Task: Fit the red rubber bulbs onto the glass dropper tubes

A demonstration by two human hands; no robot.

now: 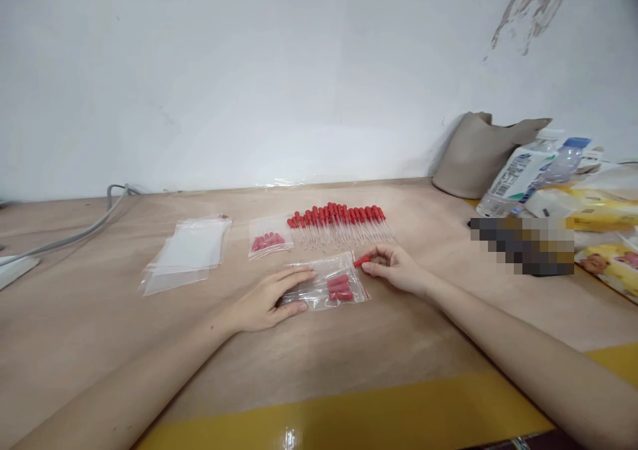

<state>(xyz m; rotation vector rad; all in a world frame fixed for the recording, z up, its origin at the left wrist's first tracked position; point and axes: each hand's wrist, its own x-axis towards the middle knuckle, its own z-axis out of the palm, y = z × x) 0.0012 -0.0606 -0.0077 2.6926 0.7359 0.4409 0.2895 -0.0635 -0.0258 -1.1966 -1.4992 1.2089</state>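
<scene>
My left hand (274, 298) lies over the left end of a clear zip bag (312, 297), fingers stretched out and thumb apart. Inside that bag are several red rubber-bulbed droppers (339, 289), bulbs to the right. At the bag's right edge, my right hand (391, 266) pinches one dropper by its red bulb (361, 260). The thin tube of this dropper is hard to make out against the plastic. Just behind, a row of droppers (339, 215) lies with red bulbs to the back and clear tubes toward me. Another zip bag (259, 227) with several red-bulbed droppers rests left of the row.
Flat clear bags (192, 247) lie stacked at the left. A grey cable (94, 227) runs along the far left. On the right stand a beige container (471, 161), plastic bottles (521, 171) and yellow packages (588, 207). Yellow tape (319, 413) marks the table's front edge.
</scene>
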